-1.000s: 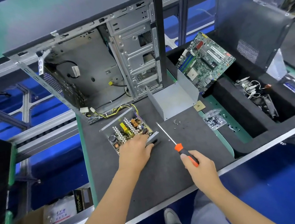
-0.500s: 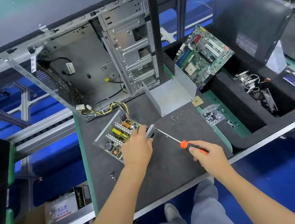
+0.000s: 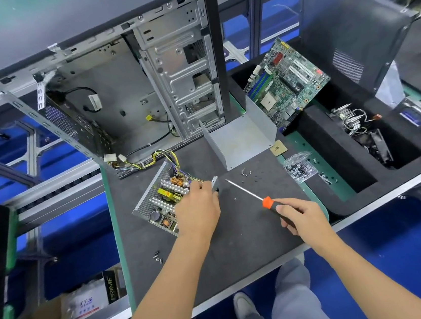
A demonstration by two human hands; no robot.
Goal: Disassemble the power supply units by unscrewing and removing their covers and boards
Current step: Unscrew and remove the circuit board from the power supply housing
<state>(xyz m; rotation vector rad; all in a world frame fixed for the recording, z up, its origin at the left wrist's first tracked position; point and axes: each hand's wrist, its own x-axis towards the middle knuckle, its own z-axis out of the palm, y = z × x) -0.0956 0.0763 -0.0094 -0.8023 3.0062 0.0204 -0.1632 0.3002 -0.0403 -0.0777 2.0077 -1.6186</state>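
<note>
In the head view, the opened power supply unit (image 3: 165,200) is steadied on the grey mat (image 3: 241,248) by the left hand (image 3: 197,211), whose fingers are curled over its near edge, its removed cover (image 3: 239,140) standing just behind. The step in hand is judged to be the unscrewing of the board: the screwdriver (image 3: 250,194) is gripped by the right hand (image 3: 301,215), its tip held just beside the unit, and must next be seated in a screw.

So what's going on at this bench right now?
A person is taking apart a power supply on the dark mat. The left hand grips its open board; the right hand holds a screwdriver, tip off the unit. The cover lies removed behind, beside loose screws.
</note>
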